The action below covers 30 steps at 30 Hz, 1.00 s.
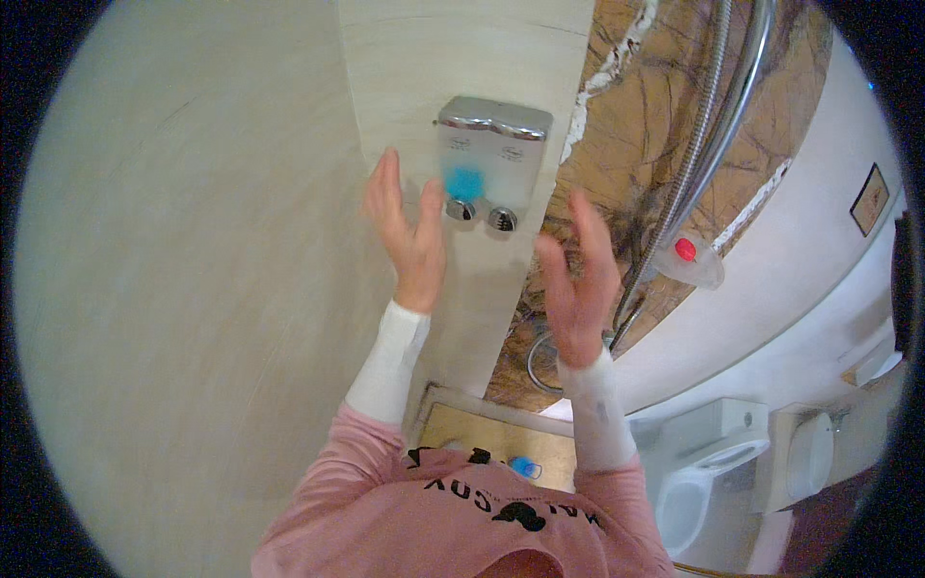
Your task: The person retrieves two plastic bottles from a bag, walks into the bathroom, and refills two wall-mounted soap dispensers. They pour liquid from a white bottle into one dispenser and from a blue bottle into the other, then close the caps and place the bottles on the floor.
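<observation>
A double soap dispenser (495, 152) with a chrome top is fixed to the pale wall. Blue liquid (463, 183) shows in its left chamber, above a round chrome push button (460, 209); a second button (502, 219) sits below the right chamber. My left hand (406, 231) is raised just left of the dispenser, fingers apart and holding nothing. To the right of the dispenser, before the brown marbled panel (629, 108), my right hand (580, 289) is likewise raised and bare, its thumb and fingers spread. Whether either hand touches the wall cannot be told.
A chrome shower hose (694, 152) and a metal rail run down the marbled panel. A clear soap dish (690, 271) holds a red item (685, 250). Low on the right stand a toilet (686, 498) with its lid up and a washbasin (809, 455). A blue object (522, 466) lies on the floor.
</observation>
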Each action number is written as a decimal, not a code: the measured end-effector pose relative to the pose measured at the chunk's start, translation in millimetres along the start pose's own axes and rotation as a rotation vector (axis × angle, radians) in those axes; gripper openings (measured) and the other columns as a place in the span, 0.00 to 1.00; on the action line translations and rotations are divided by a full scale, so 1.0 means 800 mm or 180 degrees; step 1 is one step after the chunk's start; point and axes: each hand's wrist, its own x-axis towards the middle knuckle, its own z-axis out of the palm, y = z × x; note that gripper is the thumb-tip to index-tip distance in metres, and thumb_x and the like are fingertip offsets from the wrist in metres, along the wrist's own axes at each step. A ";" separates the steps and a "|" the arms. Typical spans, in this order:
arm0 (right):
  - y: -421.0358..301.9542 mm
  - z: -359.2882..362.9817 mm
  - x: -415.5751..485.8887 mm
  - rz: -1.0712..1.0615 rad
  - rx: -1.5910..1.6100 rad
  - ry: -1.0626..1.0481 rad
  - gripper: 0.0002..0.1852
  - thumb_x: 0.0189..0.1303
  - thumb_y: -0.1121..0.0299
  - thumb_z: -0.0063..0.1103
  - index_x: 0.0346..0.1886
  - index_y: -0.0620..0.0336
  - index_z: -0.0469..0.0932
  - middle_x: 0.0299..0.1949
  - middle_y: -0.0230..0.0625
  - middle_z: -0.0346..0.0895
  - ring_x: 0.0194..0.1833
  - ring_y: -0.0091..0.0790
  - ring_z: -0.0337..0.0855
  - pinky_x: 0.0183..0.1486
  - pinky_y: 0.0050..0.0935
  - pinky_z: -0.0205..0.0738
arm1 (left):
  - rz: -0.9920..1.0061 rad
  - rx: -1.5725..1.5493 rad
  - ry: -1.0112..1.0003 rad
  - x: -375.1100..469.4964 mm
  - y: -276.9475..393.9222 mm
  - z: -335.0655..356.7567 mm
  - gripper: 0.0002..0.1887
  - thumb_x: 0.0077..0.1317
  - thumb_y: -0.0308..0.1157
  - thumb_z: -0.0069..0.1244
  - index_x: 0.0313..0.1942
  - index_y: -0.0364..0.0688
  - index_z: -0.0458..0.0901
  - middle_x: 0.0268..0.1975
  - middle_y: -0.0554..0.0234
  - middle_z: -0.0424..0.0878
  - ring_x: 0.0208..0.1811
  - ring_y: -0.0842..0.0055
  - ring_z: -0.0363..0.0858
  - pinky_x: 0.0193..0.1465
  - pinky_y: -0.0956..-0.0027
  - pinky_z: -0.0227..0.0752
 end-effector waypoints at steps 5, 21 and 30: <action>0.019 0.066 0.069 0.0465 -0.0348 0.0366 0.28 0.51 0.64 0.62 0.54 0.69 0.69 0.48 0.53 0.74 0.49 0.52 0.74 0.52 0.37 0.66 | -0.0728 -0.1047 -0.0348 0.044 -0.018 0.048 0.22 0.58 0.30 0.54 0.53 0.34 0.72 0.53 0.51 0.73 0.55 0.66 0.69 0.58 0.67 0.61; 0.022 0.104 0.069 0.1120 0.0545 0.1357 0.26 0.45 0.76 0.66 0.51 0.68 0.73 0.49 0.43 0.75 0.48 0.34 0.74 0.52 0.29 0.66 | -0.1340 -0.2247 -0.0045 0.045 -0.012 0.075 0.21 0.50 0.24 0.61 0.46 0.33 0.78 0.46 0.57 0.78 0.46 0.75 0.75 0.51 0.73 0.66; 0.019 0.111 0.101 0.0715 0.0925 0.1401 0.29 0.51 0.80 0.60 0.59 0.71 0.64 0.58 0.46 0.67 0.55 0.37 0.69 0.58 0.31 0.61 | -0.1435 -0.2167 -0.0069 0.056 -0.005 0.084 0.22 0.49 0.22 0.61 0.47 0.33 0.77 0.50 0.55 0.77 0.50 0.71 0.72 0.54 0.69 0.64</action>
